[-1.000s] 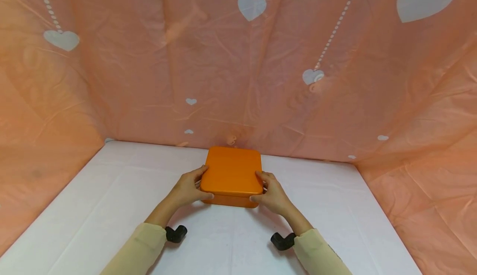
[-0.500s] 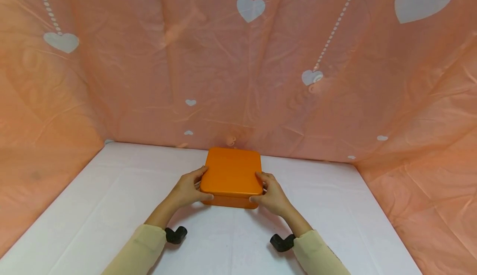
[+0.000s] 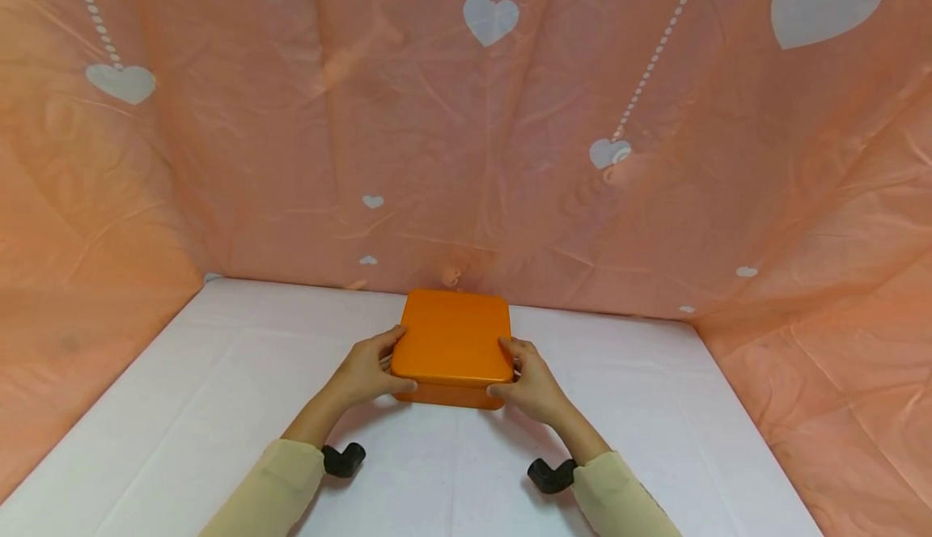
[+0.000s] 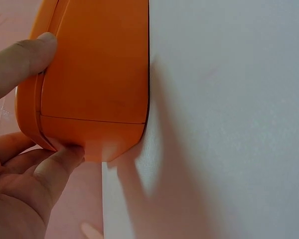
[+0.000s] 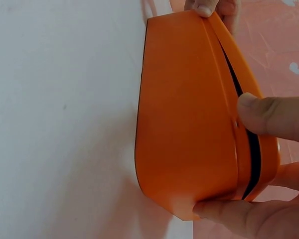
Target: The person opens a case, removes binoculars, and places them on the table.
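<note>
An orange square box with rounded corners and a fitted lid (image 3: 453,331) sits at the back of the white table, its lower body (image 3: 447,394) showing in front. My left hand (image 3: 366,369) grips its left side, thumb at the front corner along the lid's seam and fingers around the side. On the opposite side, my right hand (image 3: 535,383) holds it the same way, thumb on the lid edge. In the right wrist view, a dark gap runs below the lid (image 5: 270,157), widest near the right thumb. Along the left end, in the left wrist view, the seam looks closed. The box's inside is hidden.
A pink-orange curtain (image 3: 437,157) with white hearts hangs right behind the box and along both sides of the white table (image 3: 451,472). Black curved pieces (image 3: 344,459) stick out at both wrists, by the pale sleeves (image 3: 280,476).
</note>
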Demonstrator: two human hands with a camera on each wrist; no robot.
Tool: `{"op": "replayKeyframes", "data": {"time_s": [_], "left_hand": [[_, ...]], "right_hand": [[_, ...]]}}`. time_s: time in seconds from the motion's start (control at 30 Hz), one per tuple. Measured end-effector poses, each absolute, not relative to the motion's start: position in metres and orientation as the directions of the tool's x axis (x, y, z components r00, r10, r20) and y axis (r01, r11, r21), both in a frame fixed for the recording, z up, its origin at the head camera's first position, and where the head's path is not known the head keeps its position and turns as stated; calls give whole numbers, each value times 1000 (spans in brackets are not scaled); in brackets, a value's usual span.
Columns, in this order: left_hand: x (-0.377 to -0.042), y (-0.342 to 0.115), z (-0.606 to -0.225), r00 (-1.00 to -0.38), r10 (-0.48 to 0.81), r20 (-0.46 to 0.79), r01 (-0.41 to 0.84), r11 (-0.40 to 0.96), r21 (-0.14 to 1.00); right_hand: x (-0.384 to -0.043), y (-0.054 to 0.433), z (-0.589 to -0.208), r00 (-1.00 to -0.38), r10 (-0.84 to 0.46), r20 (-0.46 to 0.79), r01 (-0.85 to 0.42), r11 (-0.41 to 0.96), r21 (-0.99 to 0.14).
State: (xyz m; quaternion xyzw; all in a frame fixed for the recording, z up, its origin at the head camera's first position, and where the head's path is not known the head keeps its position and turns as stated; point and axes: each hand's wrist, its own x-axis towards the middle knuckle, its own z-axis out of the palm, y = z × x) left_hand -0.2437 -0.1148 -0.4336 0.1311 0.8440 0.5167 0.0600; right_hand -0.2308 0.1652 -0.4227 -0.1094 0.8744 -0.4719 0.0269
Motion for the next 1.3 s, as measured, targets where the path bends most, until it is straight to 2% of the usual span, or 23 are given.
{"op": "replayKeyframes", "data": {"time_s": [1.3], "left_hand": [[-244, -113, -434, -963, 269, 22, 142, 435, 889]], "right_hand": [[-232, 165, -423, -975, -216, 52, -163, 533, -830]]}}
